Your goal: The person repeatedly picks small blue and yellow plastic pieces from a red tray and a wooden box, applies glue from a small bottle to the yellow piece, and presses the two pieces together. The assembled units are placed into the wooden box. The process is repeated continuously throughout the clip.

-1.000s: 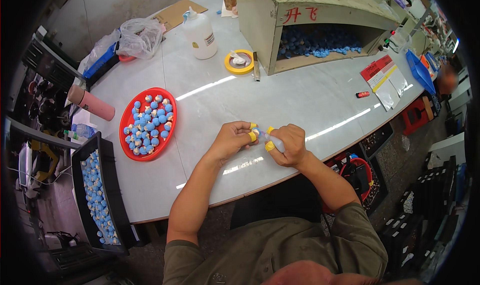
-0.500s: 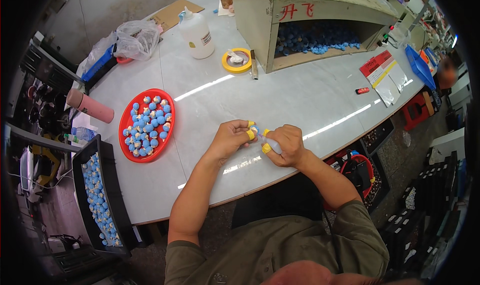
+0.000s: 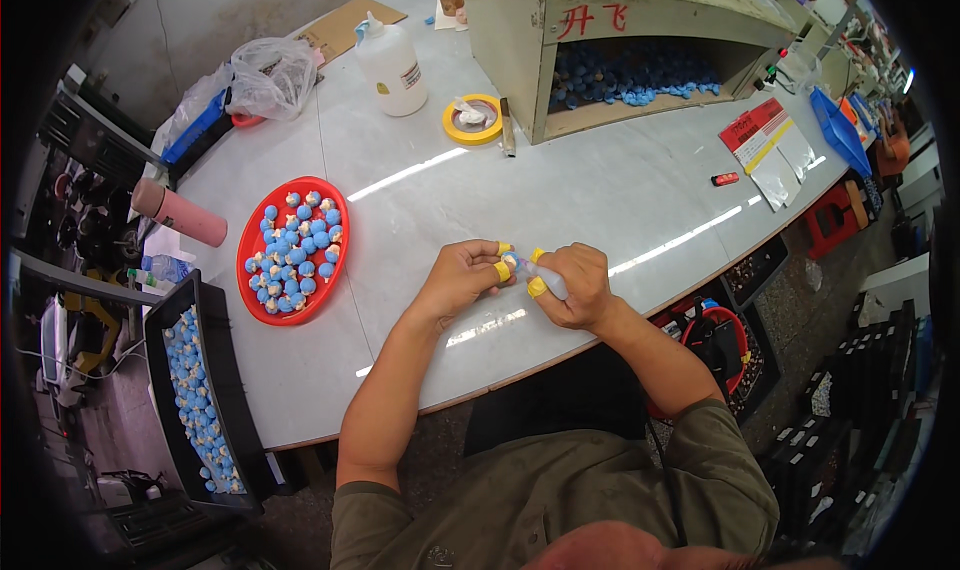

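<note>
The left hand pinches a small blue-and-white ball between its taped fingertips. The right hand wraps its fingers around a cloudy bottle, tip near the ball.

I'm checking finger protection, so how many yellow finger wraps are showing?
4: on the left hand, a thumb wrap and a finger wrap; on the right hand, another thumb wrap and finger wrap. Others may be hidden.

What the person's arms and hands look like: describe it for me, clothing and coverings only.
The left hand and right hand are ungloved, with yellow wraps on two digits of each. The sleeves are short and dark olive-green. The forearms are uncovered; no watch or bracelet shows.
</note>
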`<action>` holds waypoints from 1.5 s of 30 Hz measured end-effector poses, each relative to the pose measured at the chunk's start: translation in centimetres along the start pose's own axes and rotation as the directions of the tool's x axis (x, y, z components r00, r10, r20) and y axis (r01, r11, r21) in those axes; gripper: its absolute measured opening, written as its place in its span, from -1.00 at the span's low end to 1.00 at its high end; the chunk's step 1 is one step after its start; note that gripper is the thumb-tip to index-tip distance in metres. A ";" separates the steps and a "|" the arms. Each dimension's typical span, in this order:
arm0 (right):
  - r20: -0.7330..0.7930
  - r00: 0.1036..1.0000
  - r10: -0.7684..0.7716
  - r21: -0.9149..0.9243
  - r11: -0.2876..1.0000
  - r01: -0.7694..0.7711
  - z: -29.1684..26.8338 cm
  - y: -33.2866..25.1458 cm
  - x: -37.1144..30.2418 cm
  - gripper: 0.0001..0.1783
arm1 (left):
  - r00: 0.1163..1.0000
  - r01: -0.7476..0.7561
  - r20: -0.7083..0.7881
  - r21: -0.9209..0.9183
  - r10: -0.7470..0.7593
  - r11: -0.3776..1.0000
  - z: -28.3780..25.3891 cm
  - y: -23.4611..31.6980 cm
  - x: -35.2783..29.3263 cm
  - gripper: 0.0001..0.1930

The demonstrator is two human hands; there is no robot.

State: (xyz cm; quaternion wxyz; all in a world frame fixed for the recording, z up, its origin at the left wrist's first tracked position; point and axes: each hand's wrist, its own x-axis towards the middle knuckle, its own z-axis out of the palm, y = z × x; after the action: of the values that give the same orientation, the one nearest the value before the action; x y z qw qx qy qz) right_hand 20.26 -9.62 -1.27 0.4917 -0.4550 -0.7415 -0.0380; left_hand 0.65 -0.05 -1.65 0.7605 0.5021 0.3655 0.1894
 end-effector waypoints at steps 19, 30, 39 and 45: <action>-0.017 1.000 0.016 0.037 0.999 -0.015 0.0 0.2 -0.3 -0.78 | 1.000 0.004 0.014 -0.001 -0.004 1.000 -0.1 0.1 0.0 -0.66; -0.069 0.996 0.053 0.091 0.995 -0.046 -0.3 0.2 -0.5 -0.78 | 1.000 0.007 0.010 -0.015 -0.007 1.000 0.0 0.4 -0.1 -0.66; -0.123 0.842 0.525 0.447 0.787 -0.425 -1.7 1.1 -1.4 -0.66 | 0.999 0.051 0.010 -0.162 -0.051 0.985 0.0 1.6 -0.5 -0.64; -0.034 0.665 0.746 0.516 0.583 -0.627 -6.5 3.7 -1.9 -0.65 | 0.999 0.045 0.022 -0.180 -0.041 0.983 -0.3 1.6 -0.7 -0.69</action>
State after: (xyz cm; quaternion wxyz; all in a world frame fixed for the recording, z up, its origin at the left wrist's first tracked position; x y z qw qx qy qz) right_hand 27.58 -11.96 -0.80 0.6487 -0.5682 -0.4233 0.2778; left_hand 0.08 0.37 0.01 0.8101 0.4247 0.3507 0.2008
